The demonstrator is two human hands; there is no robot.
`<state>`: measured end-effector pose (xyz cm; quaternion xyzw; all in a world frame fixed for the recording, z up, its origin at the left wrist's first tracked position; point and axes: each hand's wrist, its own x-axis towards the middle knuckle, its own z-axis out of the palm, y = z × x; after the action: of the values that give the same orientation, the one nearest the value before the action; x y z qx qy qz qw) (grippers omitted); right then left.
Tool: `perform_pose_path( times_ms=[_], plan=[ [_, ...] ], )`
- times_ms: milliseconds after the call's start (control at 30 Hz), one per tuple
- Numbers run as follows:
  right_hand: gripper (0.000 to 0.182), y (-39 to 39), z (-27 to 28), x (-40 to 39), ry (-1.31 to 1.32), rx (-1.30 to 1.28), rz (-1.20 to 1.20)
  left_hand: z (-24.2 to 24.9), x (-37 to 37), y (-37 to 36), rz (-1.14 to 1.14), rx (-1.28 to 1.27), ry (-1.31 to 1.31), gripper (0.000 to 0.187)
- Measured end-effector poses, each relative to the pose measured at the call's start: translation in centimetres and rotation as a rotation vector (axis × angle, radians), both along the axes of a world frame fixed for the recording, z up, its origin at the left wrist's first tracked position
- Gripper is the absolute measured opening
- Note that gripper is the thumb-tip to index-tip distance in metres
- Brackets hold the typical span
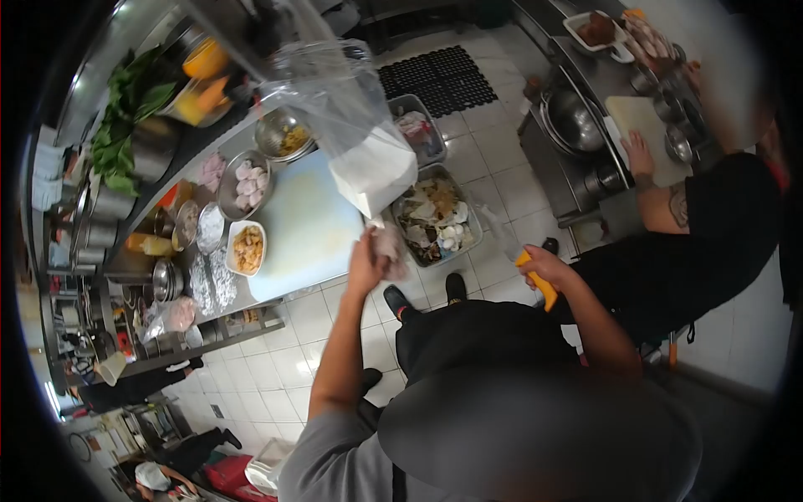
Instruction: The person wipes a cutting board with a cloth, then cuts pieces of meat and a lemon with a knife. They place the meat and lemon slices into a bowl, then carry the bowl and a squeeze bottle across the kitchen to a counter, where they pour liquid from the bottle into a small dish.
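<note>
My left hand [368,263] has its fingers closed on crumpled clear plastic by the lower corner of a plastic bag [314,96]. Inside the bag is a bulky white mass [372,171]; its kind I cannot make out. The bag is over the edge of a pale blue cutting board [314,213]. Out to the right, my right hand [544,266] grips the yellow handle of a knife [539,289], its blade pointing away from me and blurred.
Bowls of pale meat pieces [249,184] and cooked yellow food [248,248] stand left of the board. Below its edge are a scrap-filled tub [437,215] and another tub [414,125]. A co-worker's hand [640,155] rests near a cutting board [648,125] on the right counter.
</note>
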<state>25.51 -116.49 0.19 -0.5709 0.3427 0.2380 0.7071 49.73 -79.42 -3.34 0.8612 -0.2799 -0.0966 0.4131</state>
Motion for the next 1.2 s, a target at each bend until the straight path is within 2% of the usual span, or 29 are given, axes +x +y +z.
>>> perform_pose_path(
  times_ms=[33, 67, 100, 133, 200, 233, 300, 367, 400, 500, 533, 567, 633, 733, 767, 800, 833, 900, 1000, 1100, 1167, 1200],
  plan=[
    [0.022, 0.2, -0.2, 0.7, 0.009, 0.041, -0.003, -1.2, -2.3, -1.4, 0.001, -0.148, 0.055, 0.067],
    [0.022, 0.5, -0.3, 1.4, 0.018, 0.083, 0.001, 1.8, -4.6, -3.9, 0.005, -0.133, 0.306, 0.061],
    [0.022, 1.0, 0.2, 2.1, 0.006, 0.121, -0.005, 2.5, -6.3, -6.4, -0.011, -0.169, 0.369, 0.055],
    [0.022, 1.6, 1.1, 2.7, -0.006, 0.159, -0.009, 2.0, -7.5, -9.0, -0.118, -0.272, 0.067, 0.050],
    [0.023, 2.2, 1.7, 3.4, -0.007, 0.248, -0.004, 4.0, -9.5, -14.1, -0.256, -0.297, -0.134, 0.049],
    [0.024, 2.1, 2.0, 3.5, 0.003, 0.296, 0.001, 3.4, -9.6, -16.1, -0.345, -0.260, -0.258, 0.045],
    [0.025, 1.6, 3.2, 3.0, -0.007, 0.302, 0.013, -1.0, -8.4, -18.5, -0.320, -0.062, -0.382, 0.044],
    [0.025, 0.7, 6.5, 1.7, -0.045, 0.215, 0.022, -5.0, -4.9, -20.5, -0.250, 0.080, -0.275, 0.041],
    [0.027, 0.0, 7.7, 0.5, -0.037, 0.218, 0.055, -5.0, -3.3, -20.7, -0.223, 0.127, -0.266, 0.036],
    [0.038, -0.9, 8.9, -2.8, 0.088, -0.312, 0.372, -4.7, 1.0, -20.3, -0.045, 0.213, -0.203, 0.025],
    [0.056, -0.3, 7.7, -4.4, -0.080, -0.806, 0.512, -4.9, 1.8, -20.0, -0.024, 0.183, -0.198, 0.025],
    [0.067, 0.2, 6.6, -5.5, -0.040, -0.963, 0.462, -5.1, 2.1, -19.7, -0.001, 0.157, -0.193, 0.025],
    [0.067, 1.6, 7.3, -4.8, 0.038, -1.084, 0.537, -1.6, 0.6, -19.7, -0.075, 0.054, -0.157, 0.025],
    [0.065, 3.0, 5.0, -2.7, -0.024, -1.163, 0.621, 1.6, -5.8, -19.7, -0.354, -0.043, -0.212, 0.032],
    [0.065, 3.4, 4.8, -2.0, -0.066, -1.173, 0.637, 2.4, -7.4, -20.2, -0.473, 0.035, -0.132, 0.030],
    [0.065, 3.5, 4.7, -1.3, -0.123, -1.183, 0.659, -0.8, -8.5, -21.1, -0.546, 0.189, -0.188, 0.028],
    [0.065, 3.8, 4.6, -0.8, -0.184, -1.188, 0.685, -0.8, -9.9, -20.7, -0.472, 0.195, -0.292, 0.028],
    [0.062, 3.4, 5.9, -1.1, -0.192, -1.141, 0.777, -2.4, -9.1, -19.7, -0.422, 0.428, -0.354, 0.028],
    [0.065, 3.5, 10.3, -1.3, -0.072, -1.099, 0.812, -8.0, -7.2, -16.4, -0.329, 0.624, -0.330, 0.029],
    [0.068, 0.9, 8.3, -0.3, -0.040, -1.068, 0.775, -5.0, -7.9, -10.4, -0.250, 0.441, -0.361, 0.022],
    [0.067, -0.7, 5.7, 0.6, -0.012, -1.023, 0.776, -2.9, -9.0, -5.8, -0.135, 0.265, -0.226, 0.018],
    [0.067, -1.4, 4.0, 1.4, -0.008, -1.003, 0.789, -0.6, -9.5, -3.5, 0.000, 0.211, -0.105, 0.020]
  ],
)
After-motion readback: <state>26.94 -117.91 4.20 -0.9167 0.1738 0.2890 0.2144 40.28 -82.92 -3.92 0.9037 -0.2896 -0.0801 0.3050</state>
